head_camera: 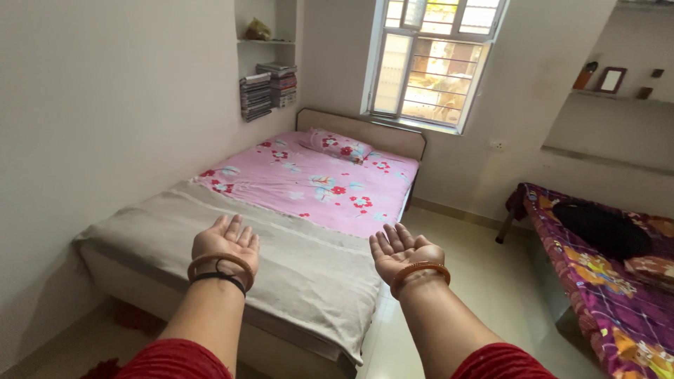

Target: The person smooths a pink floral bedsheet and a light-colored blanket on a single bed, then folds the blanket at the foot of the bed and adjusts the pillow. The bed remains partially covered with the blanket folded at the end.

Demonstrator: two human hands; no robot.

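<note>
Pink floral sheet (319, 184) covers the bed (295, 281); left hand (226, 245) and right hand (404, 253) hover empty, palms up.

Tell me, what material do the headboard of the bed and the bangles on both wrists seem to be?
The headboard looks like pale wood or laminate: flat, matte, rounded corners. The bangles on the left hand and right hand look like orange-brown glass or plastic, slightly glossy; which one is unclear.

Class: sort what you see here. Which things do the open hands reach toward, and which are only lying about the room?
Near the hands:
left hand, right hand, both empty, palms up
bed
grey cover
pink sheet

Lying about:
pillow
books
second bed
window
</note>
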